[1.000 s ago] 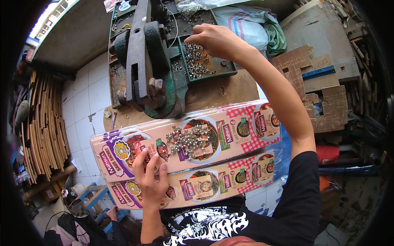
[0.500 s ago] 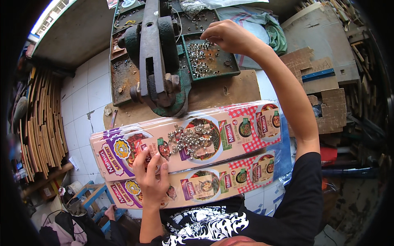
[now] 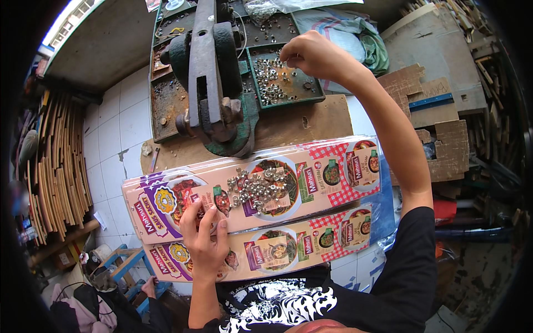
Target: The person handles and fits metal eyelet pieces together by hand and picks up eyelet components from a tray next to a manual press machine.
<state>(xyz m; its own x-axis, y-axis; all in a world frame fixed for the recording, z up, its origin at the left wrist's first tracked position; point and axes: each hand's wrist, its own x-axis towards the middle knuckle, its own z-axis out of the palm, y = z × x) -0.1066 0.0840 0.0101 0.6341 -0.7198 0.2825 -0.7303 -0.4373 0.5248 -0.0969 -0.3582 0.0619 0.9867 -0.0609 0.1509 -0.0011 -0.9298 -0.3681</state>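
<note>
Fingers apart, my left hand [image 3: 205,244] lies on the upper stack of glossy printed sheets [image 3: 333,213], close to a pile of small silver metal eyelets [image 3: 257,190]. A second stack [image 3: 319,261] of the same sheets lies nearer my body. My right hand [image 3: 311,54] reaches over a green-rimmed metal tray [image 3: 302,101] that holds more loose eyelets [image 3: 272,91]. Its fingers are pinched together, and whatever is between them is too small or hidden to make out. In front of the sheets stands a heavy green and grey hand press [image 3: 206,83].
Further tray compartments [image 3: 166,111] with scattered small parts flank the press. A brown board [image 3: 311,125] lies under it. Stacked wooden strips [image 3: 58,172] stand at the left, cardboard [image 3: 449,147] at the right. Someone else's foot [image 3: 149,287] shows at lower left.
My right hand has shifted slightly to the right and nearer to me above the eyelet tray. My left hand has stayed on the sheets.
</note>
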